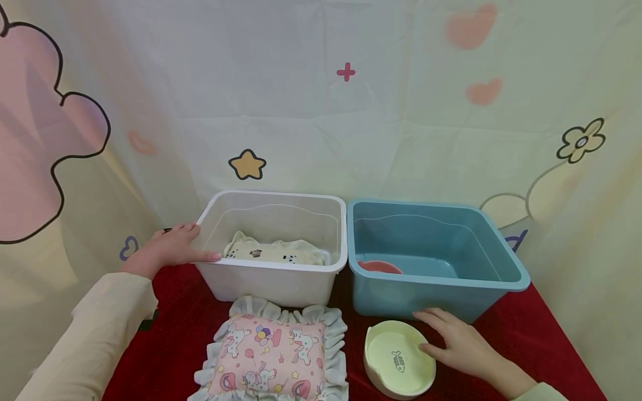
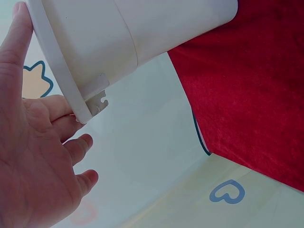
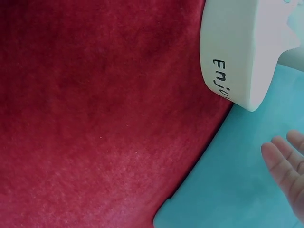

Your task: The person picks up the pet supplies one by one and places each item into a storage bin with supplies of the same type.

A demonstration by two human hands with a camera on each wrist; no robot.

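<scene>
My left hand (image 1: pixel 173 248) rests spread over the left end of a white plastic bin (image 1: pixel 273 281), its fingers and thumb touching the rim. Inside that bin lies a cream, scalloped-edged cloth item (image 1: pixel 271 252) with small animal prints. On the right, my right hand (image 1: pixel 463 345) is held with extended fingers between a pale yellow bowl (image 1: pixel 401 362) and a blue bin (image 1: pixel 416 298). Its thumb is right at the bowl's rim, and nothing is in its grasp. The bowl's white outer wall carries black lettering in the right wrist view.
A pink unicorn-print pillow (image 1: pixel 271 356) with white frills lies before the white bin. Within the blue bin sits a coral-pink dish (image 1: pixel 379 267), partly hidden by the front wall. Red cloth (image 1: pixel 170 334) covers the table, and a printed curtain (image 1: pixel 301 100) hangs behind.
</scene>
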